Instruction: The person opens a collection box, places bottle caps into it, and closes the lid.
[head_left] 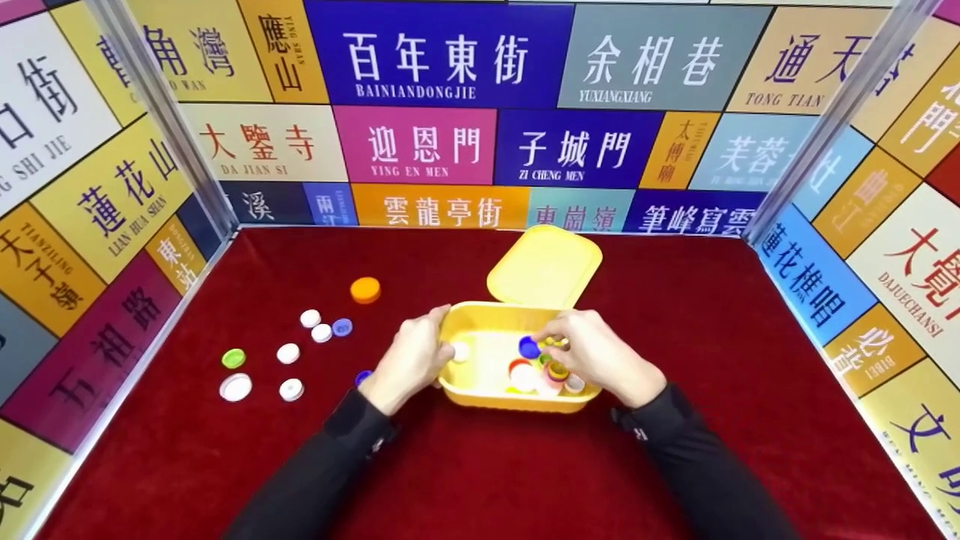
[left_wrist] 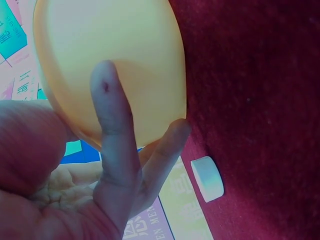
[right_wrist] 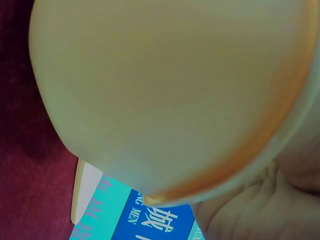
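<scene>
A yellow plastic box (head_left: 495, 405) stands in the middle of the table, holding several bottle caps, mostly heaped at its right end. My left hand (head_left: 411, 352) grips the box's left end, fingers against the outer wall in the left wrist view. Inside, a white bottle cap (head_left: 460, 351) lies right by that hand's fingertips. My right hand (head_left: 596, 351) reaches over the right end and pinches a blue bottle cap (head_left: 529, 346) above the heap. The box's outer wall (right_wrist: 165, 90) fills most of the right wrist view and hides the right fingertips there.
Behind the box lies its yellow lid (head_left: 546, 264). Loose caps are spread on the red cloth to the left, among them an orange cap (head_left: 365, 290), a green cap (head_left: 234, 358) and a large white cap (head_left: 235, 387). Sign-covered panels (head_left: 435, 52) enclose the table.
</scene>
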